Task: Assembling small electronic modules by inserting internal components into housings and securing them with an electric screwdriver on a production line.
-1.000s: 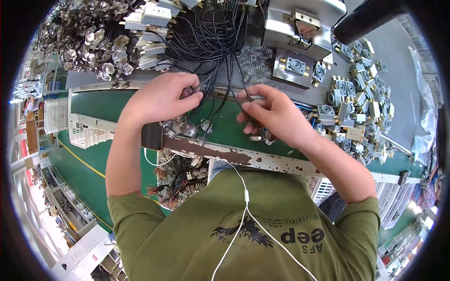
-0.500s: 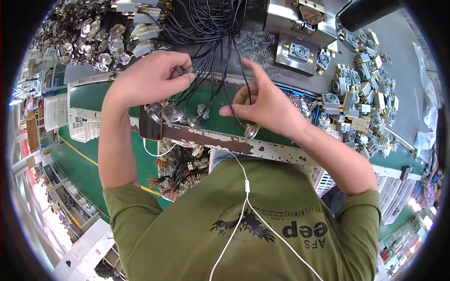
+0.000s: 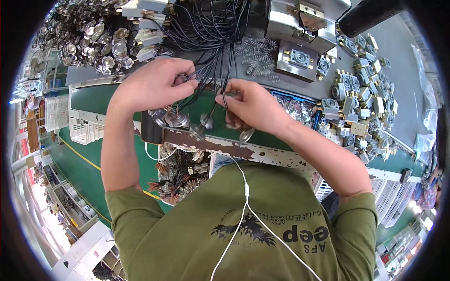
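The left hand point(image 3: 157, 88) is holding several black cables point(image 3: 225, 33) in a curled grip, metal cups point(image 3: 177, 119) showing on its near side. The right hand point(image 3: 255, 105) is pinching a cable in a narrow grip. The cables are running far across the tabletop point(image 3: 403, 79), passing left of coil springs point(image 3: 255, 54).

Dark lettering point(image 3: 303, 233) and digits point(image 3: 304, 218) (upside down) mark the green shirt point(image 3: 197, 215).
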